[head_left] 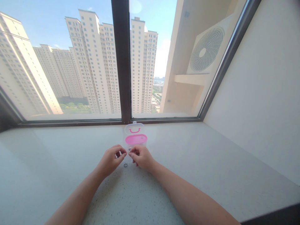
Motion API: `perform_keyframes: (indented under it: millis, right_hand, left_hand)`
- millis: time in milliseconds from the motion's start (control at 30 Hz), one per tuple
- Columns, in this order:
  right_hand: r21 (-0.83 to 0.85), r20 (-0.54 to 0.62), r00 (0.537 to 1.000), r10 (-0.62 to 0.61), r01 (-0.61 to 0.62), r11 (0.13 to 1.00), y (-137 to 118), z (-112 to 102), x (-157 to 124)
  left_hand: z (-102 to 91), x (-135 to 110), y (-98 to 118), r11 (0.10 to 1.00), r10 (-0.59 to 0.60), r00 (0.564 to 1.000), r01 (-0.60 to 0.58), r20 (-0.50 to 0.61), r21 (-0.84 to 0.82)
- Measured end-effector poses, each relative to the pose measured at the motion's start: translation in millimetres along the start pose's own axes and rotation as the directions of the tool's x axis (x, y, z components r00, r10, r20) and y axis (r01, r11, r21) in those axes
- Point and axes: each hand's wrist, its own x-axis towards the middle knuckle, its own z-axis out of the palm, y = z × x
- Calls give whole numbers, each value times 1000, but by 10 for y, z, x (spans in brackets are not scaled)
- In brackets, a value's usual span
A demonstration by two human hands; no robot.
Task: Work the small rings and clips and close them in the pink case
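Note:
My left hand (114, 160) is closed in a pinch, thumb against forefinger, just above the pale speckled sill. Close beside it, my right hand (141, 157) is pinched too, its fingertips almost meeting those of the left. Whatever lies between the fingers is too small to name. A small metal ring (125, 165) rests on the sill below the fingertips. Right behind the hands stands a clear plastic box with a pink inner tray (136, 139). Its clear lid (134, 128) with a pink handle is tipped up at the back. The box's lower front is partly hidden by my right hand.
The speckled white sill (70, 150) spreads out to both sides. A dark window frame (124, 62) borders it at the back, and a white wall (260, 81) rises on the right. Outside are tall buildings and an air-conditioner unit (207, 50).

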Motion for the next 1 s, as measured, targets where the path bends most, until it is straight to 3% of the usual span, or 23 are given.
perform_keyframes:
  millis: [1000]
  right_hand:
    - [-6, 6, 1000, 3, -3, 1000, -32, -10, -14]
  left_hand:
    - [-12, -5, 11, 1000, -7, 1000, 7, -13, 2]
